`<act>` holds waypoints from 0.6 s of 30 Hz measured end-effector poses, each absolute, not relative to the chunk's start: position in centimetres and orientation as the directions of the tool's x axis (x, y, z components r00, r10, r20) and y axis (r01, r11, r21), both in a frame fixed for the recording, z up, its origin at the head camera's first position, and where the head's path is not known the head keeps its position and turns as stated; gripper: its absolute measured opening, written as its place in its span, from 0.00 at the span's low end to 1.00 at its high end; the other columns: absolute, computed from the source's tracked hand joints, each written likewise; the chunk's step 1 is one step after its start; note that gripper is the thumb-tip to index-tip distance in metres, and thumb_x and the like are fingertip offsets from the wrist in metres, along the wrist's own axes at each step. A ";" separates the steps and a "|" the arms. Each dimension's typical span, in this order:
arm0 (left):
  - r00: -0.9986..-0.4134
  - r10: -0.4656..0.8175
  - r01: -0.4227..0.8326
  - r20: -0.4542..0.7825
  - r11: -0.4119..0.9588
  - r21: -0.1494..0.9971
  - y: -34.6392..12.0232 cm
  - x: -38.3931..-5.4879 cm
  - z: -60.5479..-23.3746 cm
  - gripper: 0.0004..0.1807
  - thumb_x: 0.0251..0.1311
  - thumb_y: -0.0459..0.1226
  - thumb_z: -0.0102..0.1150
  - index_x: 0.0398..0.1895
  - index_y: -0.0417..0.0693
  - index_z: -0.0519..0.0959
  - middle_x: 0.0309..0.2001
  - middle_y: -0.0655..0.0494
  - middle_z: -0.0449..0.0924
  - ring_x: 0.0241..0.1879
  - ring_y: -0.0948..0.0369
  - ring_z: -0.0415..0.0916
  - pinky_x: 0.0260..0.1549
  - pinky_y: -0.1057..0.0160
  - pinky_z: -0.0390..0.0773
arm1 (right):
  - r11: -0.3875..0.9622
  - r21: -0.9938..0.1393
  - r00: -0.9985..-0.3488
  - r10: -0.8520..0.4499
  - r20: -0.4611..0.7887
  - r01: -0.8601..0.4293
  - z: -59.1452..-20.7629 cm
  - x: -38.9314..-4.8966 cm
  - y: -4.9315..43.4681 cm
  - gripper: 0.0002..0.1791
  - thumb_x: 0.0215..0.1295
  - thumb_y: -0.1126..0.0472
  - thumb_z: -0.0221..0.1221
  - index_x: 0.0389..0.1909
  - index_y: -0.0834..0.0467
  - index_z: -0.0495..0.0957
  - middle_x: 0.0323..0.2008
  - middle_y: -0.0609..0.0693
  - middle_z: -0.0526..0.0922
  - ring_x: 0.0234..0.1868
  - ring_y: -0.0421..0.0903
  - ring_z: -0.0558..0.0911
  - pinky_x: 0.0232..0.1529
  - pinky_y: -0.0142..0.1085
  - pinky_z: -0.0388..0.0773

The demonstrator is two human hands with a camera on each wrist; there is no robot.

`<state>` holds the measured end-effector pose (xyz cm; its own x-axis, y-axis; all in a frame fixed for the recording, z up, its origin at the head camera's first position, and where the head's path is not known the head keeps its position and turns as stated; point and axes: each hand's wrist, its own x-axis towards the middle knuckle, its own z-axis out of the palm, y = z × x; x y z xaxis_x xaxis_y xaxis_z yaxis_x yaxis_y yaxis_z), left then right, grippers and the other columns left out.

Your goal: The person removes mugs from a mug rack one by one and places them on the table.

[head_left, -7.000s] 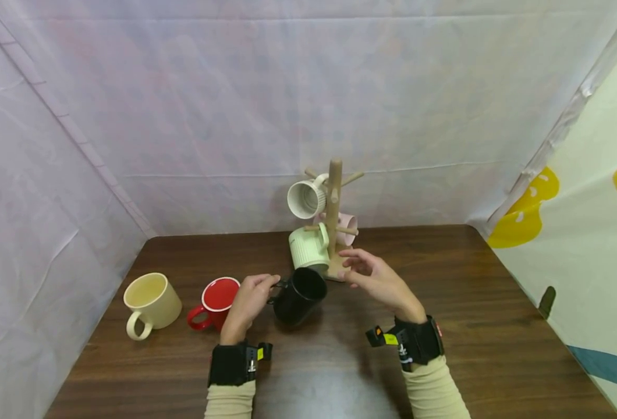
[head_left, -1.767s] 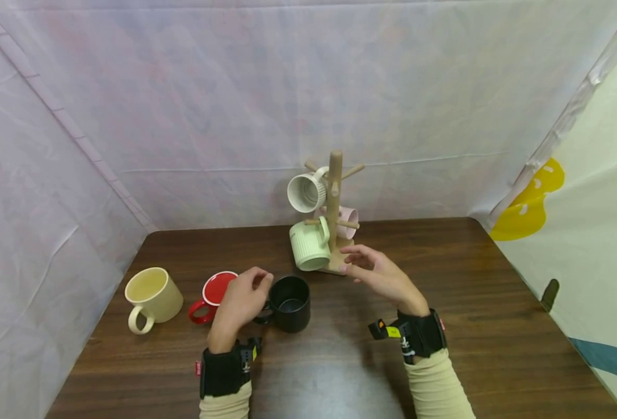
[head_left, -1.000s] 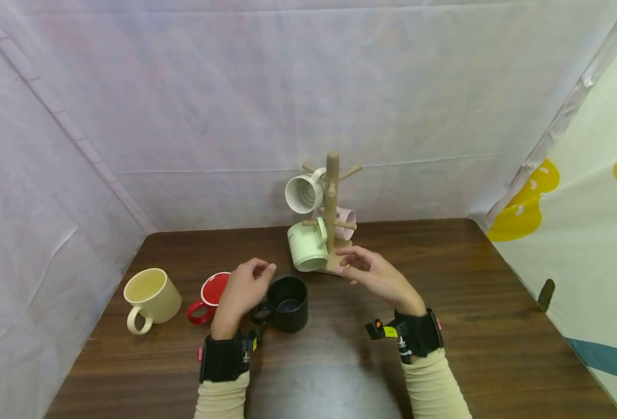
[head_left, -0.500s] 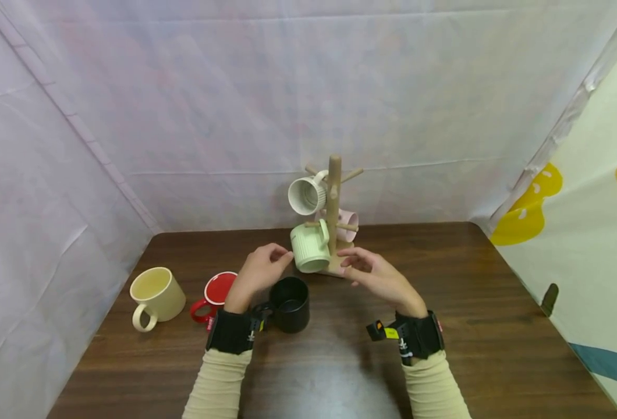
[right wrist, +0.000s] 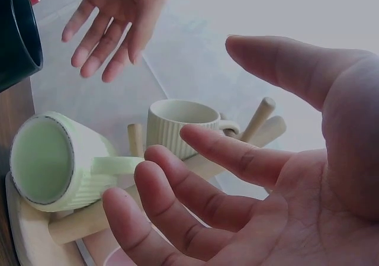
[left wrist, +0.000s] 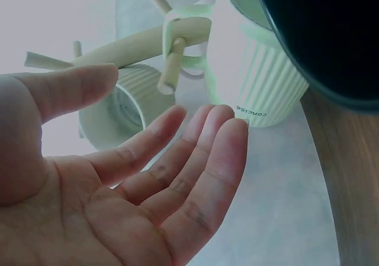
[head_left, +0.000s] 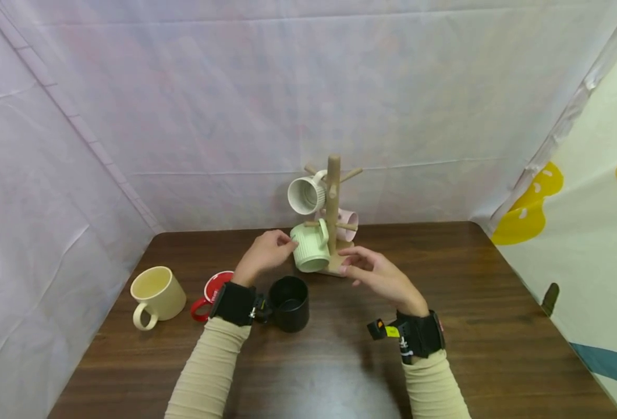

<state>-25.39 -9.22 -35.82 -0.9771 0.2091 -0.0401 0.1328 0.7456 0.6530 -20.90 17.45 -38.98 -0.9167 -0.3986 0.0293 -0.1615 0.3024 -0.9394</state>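
My left hand (head_left: 266, 254) hovers left of a light green ribbed mug (head_left: 311, 251), its fingers loosely bent and holding nothing. In the right wrist view a gap shows between that hand and the mug. The green mug hangs by its handle from a lower peg of a wooden mug tree (head_left: 333, 192). My right hand (head_left: 379, 277) is held near the tree's base, fingers relaxed, nothing in them. A black mug (head_left: 290, 314) stands upright on the table below my left hand. On the tree also hang a cream ribbed mug (head_left: 303, 196) and a pale pink mug (head_left: 349, 224), partly hidden.
A red mug (head_left: 218, 283), partly covered by the left wrist strap, and a yellow mug (head_left: 164, 297) stand at the left of the brown wooden table (head_left: 476, 326). Behind the table hangs a pale cloth (head_left: 224, 116).
The black mug, gripped by its handle in the oldest frame, now stands on the table, let go. My left hand has since moved forward and right to the green mug. My right hand stays put.
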 end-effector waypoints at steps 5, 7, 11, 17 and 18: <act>-0.975 0.209 0.110 -0.080 0.758 0.643 -8.6 -26.7 -35.6 0.21 0.69 0.48 0.53 0.50 0.40 0.81 0.45 0.46 0.83 0.45 0.52 0.80 0.44 0.55 0.78 | 0.300 -0.938 -0.911 -0.411 0.040 -0.176 -39.1 -21.1 17.8 0.23 0.72 0.57 0.58 0.65 0.59 0.72 0.54 0.62 0.81 0.47 0.45 0.81 0.48 0.47 0.82; -0.971 0.212 0.095 -0.107 0.758 0.645 -8.4 -27.2 -35.7 0.20 0.69 0.48 0.54 0.48 0.40 0.81 0.37 0.49 0.82 0.36 0.55 0.78 0.35 0.60 0.76 | 0.301 -0.937 -0.913 -0.407 0.040 -0.175 -39.2 -21.1 17.9 0.23 0.72 0.57 0.59 0.64 0.59 0.72 0.53 0.61 0.81 0.47 0.45 0.81 0.47 0.47 0.83; -0.959 0.230 0.069 -0.163 0.753 0.654 -8.1 -28.0 -36.0 0.19 0.69 0.49 0.54 0.38 0.40 0.80 0.23 0.55 0.73 0.24 0.59 0.72 0.25 0.64 0.70 | 0.297 -0.937 -0.911 -0.409 0.049 -0.183 -39.3 -21.1 18.1 0.23 0.72 0.56 0.59 0.64 0.60 0.73 0.53 0.61 0.81 0.46 0.45 0.81 0.46 0.45 0.83; -0.934 0.255 0.015 -0.251 0.728 0.685 -8.0 -28.9 -35.8 0.18 0.67 0.50 0.56 0.32 0.43 0.73 0.30 0.53 0.69 0.40 0.48 0.79 0.42 0.52 0.82 | 0.297 -0.938 -0.913 -0.406 0.044 -0.178 -39.2 -21.0 18.2 0.22 0.71 0.54 0.60 0.63 0.56 0.74 0.51 0.57 0.82 0.45 0.47 0.82 0.44 0.40 0.83; -0.928 0.259 0.002 -0.269 0.724 0.689 -8.0 -29.1 -35.8 0.19 0.67 0.50 0.57 0.35 0.42 0.73 0.33 0.52 0.71 0.45 0.46 0.79 0.46 0.50 0.82 | 0.297 -0.939 -0.914 -0.403 0.043 -0.176 -39.2 -21.0 18.2 0.22 0.71 0.54 0.60 0.63 0.56 0.74 0.51 0.57 0.82 0.45 0.47 0.82 0.44 0.40 0.83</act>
